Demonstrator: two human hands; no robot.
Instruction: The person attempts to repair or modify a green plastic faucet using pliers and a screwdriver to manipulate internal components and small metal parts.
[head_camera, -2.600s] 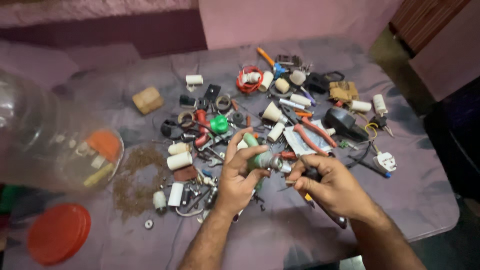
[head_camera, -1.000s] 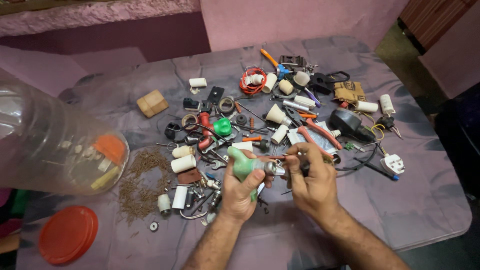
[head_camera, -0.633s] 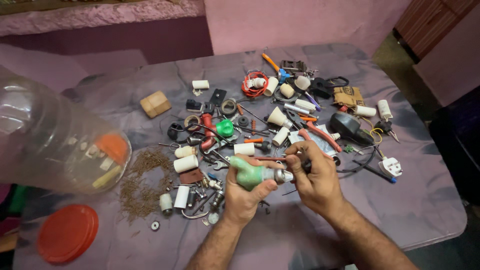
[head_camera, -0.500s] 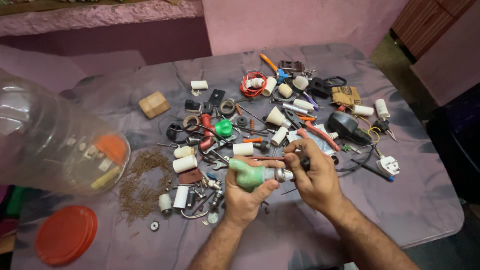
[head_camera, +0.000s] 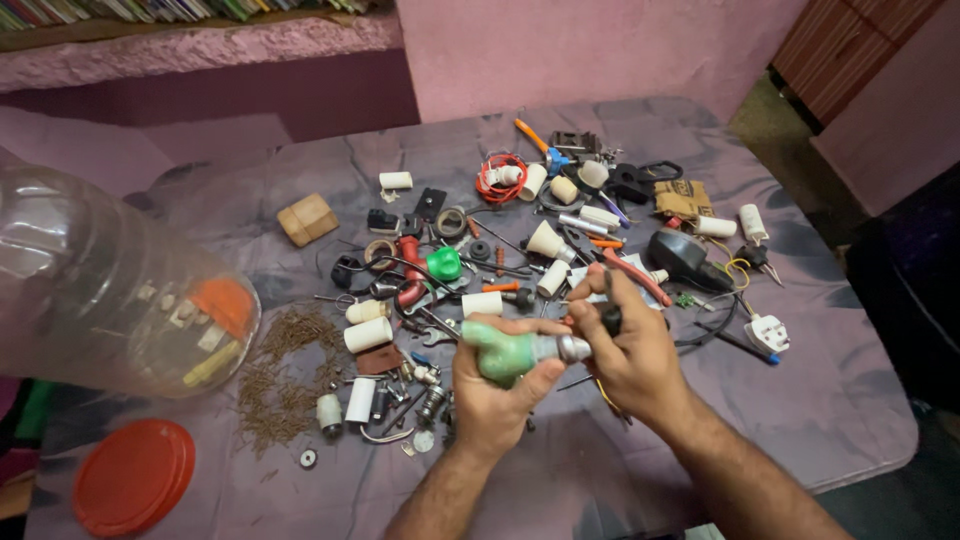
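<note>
Above the middle of the purple-clothed counter (head_camera: 860, 420), toward its near edge, the left hand (head_camera: 492, 392) wraps its fingers tightly around a green rounded bulb-like part with a silver metal neck (head_camera: 520, 351), lifted just off the clutter. The right hand (head_camera: 630, 345) has its fingers pinched on a dark slim tool (head_camera: 611, 320) held against the silver neck. Just beyond the hands lie small white plastic cylinders (head_camera: 481, 303) and a green plastic cap (head_camera: 443, 264). A large clear plastic jar lying on its side (head_camera: 100, 290) is at the counter's left edge, with a round red lid (head_camera: 132, 476) near the near-left corner and a heap of small brown nails (head_camera: 285, 375) between jar and hands.
</note>
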